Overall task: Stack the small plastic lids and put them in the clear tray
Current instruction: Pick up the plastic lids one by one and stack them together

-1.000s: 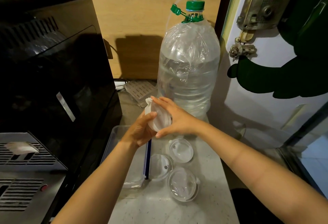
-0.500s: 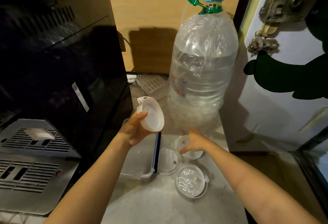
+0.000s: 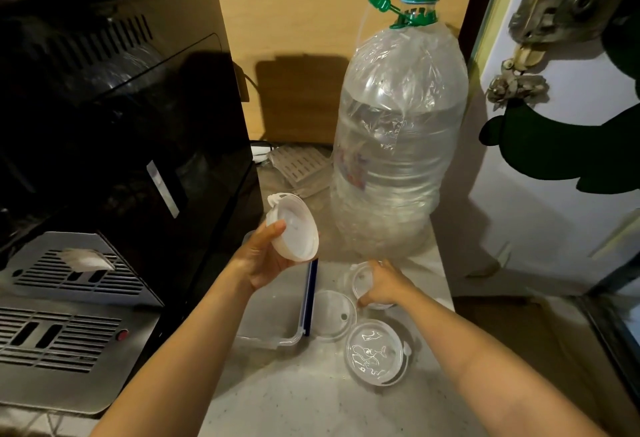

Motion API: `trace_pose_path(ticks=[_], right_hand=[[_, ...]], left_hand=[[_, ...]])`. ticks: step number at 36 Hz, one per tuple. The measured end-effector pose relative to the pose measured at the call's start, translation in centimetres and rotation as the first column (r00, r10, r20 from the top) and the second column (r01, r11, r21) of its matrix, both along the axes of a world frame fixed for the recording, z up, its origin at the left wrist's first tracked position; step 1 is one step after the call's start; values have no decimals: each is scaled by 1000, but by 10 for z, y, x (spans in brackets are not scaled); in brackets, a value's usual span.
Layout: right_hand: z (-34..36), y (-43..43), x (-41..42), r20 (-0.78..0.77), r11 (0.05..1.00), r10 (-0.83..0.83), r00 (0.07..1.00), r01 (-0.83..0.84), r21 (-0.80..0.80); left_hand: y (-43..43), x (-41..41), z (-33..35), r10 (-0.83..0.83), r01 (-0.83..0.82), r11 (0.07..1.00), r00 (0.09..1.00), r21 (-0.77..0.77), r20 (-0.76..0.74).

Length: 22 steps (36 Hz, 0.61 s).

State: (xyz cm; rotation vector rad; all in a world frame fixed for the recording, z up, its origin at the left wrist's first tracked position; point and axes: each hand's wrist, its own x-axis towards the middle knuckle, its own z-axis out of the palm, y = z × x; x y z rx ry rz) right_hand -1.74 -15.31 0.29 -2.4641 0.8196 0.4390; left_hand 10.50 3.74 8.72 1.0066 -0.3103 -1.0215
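My left hand point(image 3: 263, 260) holds a stack of white round lids point(image 3: 294, 227) tilted on edge above the clear tray point(image 3: 273, 338), which has a blue strip along its right rim. My right hand point(image 3: 384, 284) is down on the counter, its fingers closed around the rim of a clear lid point(image 3: 360, 277) that lies just in front of the water bottle. Two more clear lids lie flat on the counter: one point(image 3: 332, 315) beside the tray, one point(image 3: 375, 351) nearer me with a small tab at its right.
A large water bottle point(image 3: 398, 145) with a green cap stands at the back of the narrow counter. A black appliance point(image 3: 114, 117) with a metal drip grille point(image 3: 69, 318) fills the left. The counter's right edge drops off beside a white door point(image 3: 554, 159).
My right hand left the stack, dropped to the counter and took hold of the far clear lid. My left hand kept the white stack raised. The view moved closer.
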Motion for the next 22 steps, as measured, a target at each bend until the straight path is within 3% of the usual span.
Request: trace_pose_path(ticks=[11,22], right_hand=[[57,-21,-1,220,999,-45,974,38,34],[153,-5,-14,527,984,30,849,-118,134]], left_hand=[[-8,-7,4,-17,17,1000,1000,-12,-11],[-27,-17,11,-70,67,997,996,-50,-47]])
